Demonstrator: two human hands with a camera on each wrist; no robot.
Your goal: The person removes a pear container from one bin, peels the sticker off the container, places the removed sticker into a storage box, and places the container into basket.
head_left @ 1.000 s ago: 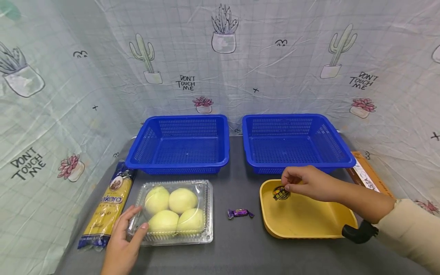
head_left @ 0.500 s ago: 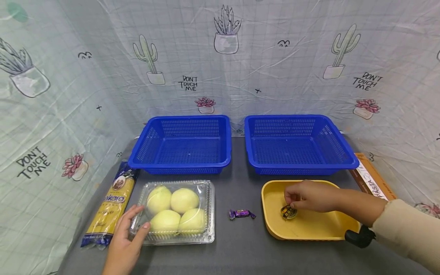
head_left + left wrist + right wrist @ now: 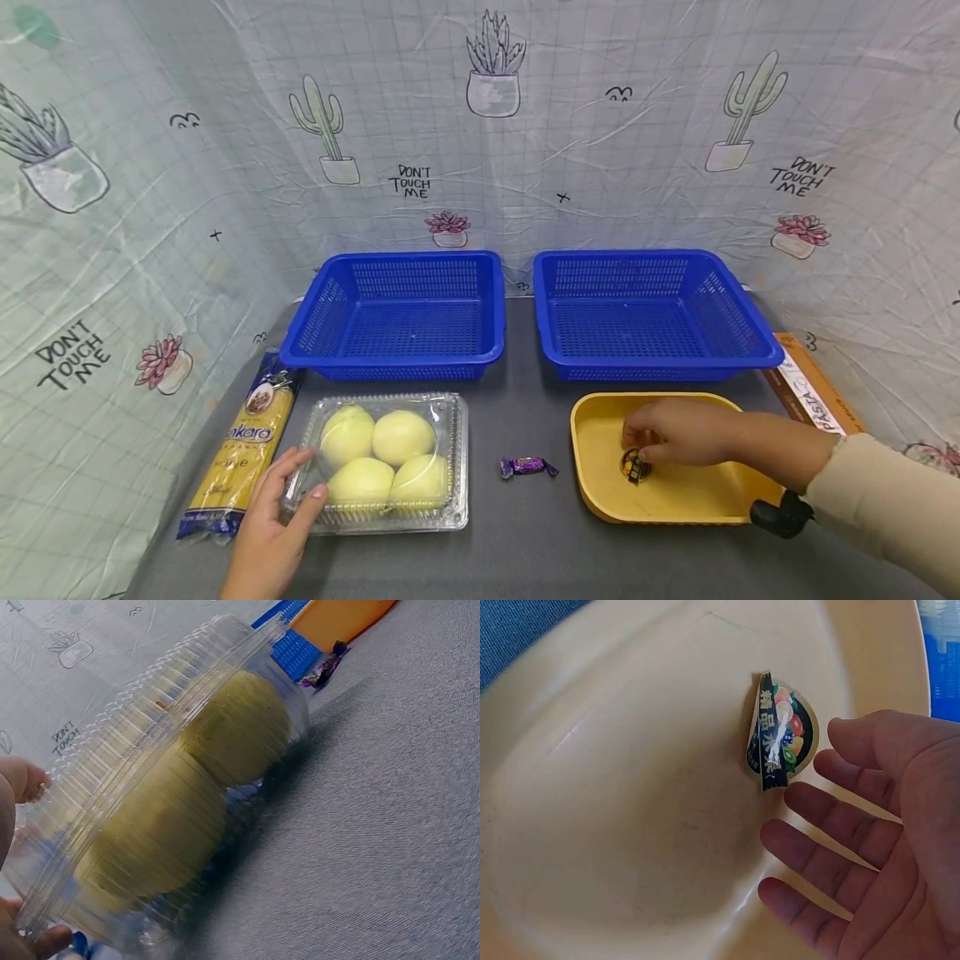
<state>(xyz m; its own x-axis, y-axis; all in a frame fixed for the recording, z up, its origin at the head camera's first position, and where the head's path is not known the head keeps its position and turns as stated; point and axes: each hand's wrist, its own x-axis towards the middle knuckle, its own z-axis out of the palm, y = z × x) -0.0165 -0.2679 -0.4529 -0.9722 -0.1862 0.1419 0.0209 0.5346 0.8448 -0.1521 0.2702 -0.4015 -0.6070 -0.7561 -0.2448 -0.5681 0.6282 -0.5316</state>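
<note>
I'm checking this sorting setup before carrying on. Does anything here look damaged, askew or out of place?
One oddity: the round fruit sticker lying in the yellow tray is folded over on itself along one edge, stuck to nothing. The right hand hovers open just beside it. The clamshell of pears looks closed and intact.

Grey felt tabletop (image 3: 525, 542); wrinkled cactus-print cloth backdrop (image 3: 525, 150) w/ "DON'T TOUCH ME" text; even light.
</note>
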